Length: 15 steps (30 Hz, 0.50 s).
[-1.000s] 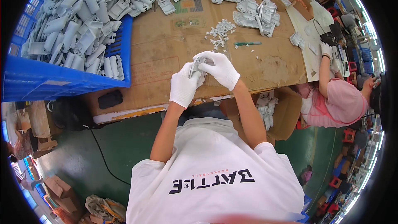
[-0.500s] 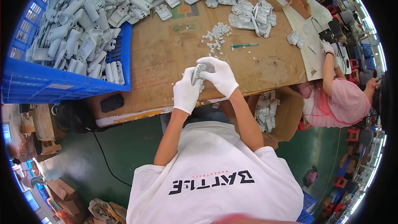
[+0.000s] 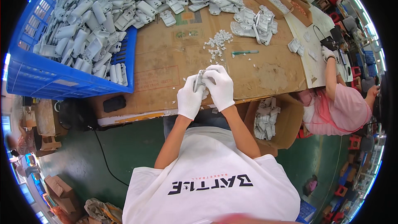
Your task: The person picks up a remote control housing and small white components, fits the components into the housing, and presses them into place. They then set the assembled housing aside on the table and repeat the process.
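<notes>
In its white glove, my left hand [image 3: 190, 101] is closed round a small light-grey plastic housing [image 3: 198, 82], held above the front edge of the cardboard-covered table. My right hand [image 3: 219, 86], also gloved, presses its thumb and fingertips against the housing from the right. Much of the part is covered by fingers, and whether a smaller piece sits between them is hidden. Beyond the hands lies a loose heap of tiny white plastic pieces [image 3: 217, 43]. A green pen-like tool [image 3: 244, 52] rests to the right of that heap.
A blue crate [image 3: 70, 84] heaped with grey housings stands at left. More housings [image 3: 257, 23] are piled far right, near narrow cardboard trays [image 3: 271, 3]. An open carton [image 3: 288, 122] of parts sits below the table edge. At right, a co-worker in pink [image 3: 340, 108] works.
My hands have come slightly closer to me with the housing between them. The right fingers have shifted on it, and it now shows more edge-on. The whole view has moved a little.
</notes>
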Motion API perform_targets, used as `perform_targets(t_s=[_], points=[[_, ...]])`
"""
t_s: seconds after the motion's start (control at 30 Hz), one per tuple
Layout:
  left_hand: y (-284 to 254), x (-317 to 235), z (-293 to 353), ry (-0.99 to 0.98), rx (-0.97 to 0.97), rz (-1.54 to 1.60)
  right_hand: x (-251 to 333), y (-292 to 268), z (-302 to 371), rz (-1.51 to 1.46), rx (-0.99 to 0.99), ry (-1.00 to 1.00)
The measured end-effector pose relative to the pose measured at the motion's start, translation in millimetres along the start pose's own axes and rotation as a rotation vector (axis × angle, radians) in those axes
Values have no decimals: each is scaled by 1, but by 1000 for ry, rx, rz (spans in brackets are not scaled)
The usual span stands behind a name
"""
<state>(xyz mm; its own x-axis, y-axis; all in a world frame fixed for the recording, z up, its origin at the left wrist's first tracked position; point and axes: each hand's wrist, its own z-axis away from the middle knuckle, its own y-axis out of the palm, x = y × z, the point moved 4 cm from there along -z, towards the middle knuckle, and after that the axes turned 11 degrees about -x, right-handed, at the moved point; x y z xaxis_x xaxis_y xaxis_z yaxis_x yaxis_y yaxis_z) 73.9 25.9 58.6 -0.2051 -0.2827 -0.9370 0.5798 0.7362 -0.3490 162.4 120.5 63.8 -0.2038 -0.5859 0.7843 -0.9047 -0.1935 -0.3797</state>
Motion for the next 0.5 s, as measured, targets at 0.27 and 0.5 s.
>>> perform_targets(t_s=[0.27,0.5], points=[[-3,-8,4,-4,-65,60,10,-5,-6,46,9,-142],[-3,-1,5,-168,19,150,-1,5,-5,-57,110,28]])
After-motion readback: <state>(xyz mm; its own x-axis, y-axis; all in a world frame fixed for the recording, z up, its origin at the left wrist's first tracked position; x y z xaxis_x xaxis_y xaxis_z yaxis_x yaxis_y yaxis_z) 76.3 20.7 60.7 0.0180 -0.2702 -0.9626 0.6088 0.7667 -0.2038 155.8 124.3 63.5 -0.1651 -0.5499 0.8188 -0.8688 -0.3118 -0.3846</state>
